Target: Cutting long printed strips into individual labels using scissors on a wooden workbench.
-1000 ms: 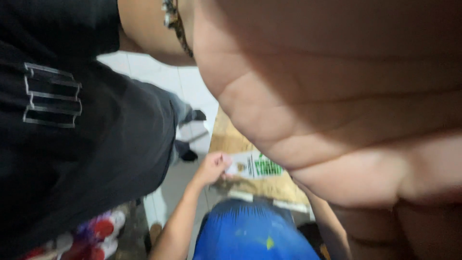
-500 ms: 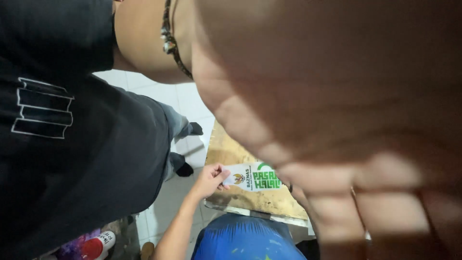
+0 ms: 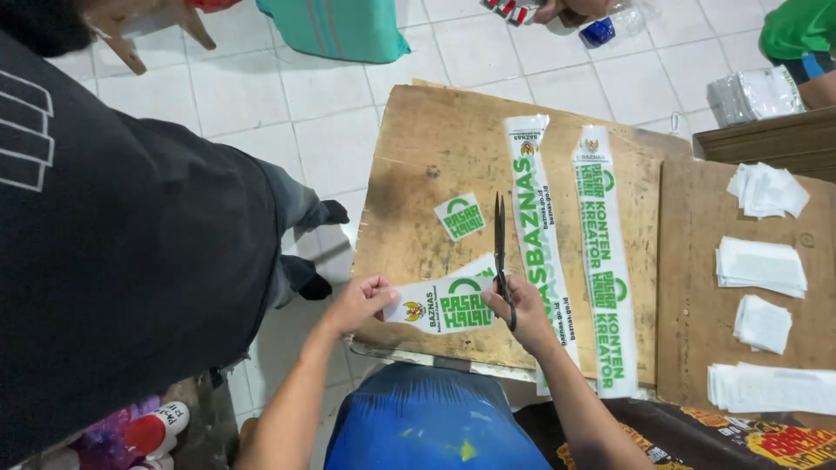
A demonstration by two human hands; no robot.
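My left hand (image 3: 359, 303) pinches the left end of a white printed label (image 3: 444, 306) with green lettering, held flat over the near edge of a brown wooden board (image 3: 418, 148). At the label's right end, my right hand (image 3: 525, 306) grips black scissors (image 3: 500, 235); the blades are closed and point away from me. A small cut label (image 3: 460, 217) lies just beyond on the board. Two long printed strips (image 3: 535, 226) (image 3: 601, 252) lie lengthwise to the right of the scissors.
A person in black clothes (image 3: 113, 261) stands close on the left. Stacks of white sheets (image 3: 753, 265) sit on a second board at right. A blue rounded thing (image 3: 427, 422) lies below my arms. Green cloth (image 3: 340, 26) and another person in green (image 3: 797, 30) are at the far edge.
A big blurred arm that covered most of the view is gone, so the board and strips now show. My right hand with the scissors has come into sight beside the label.
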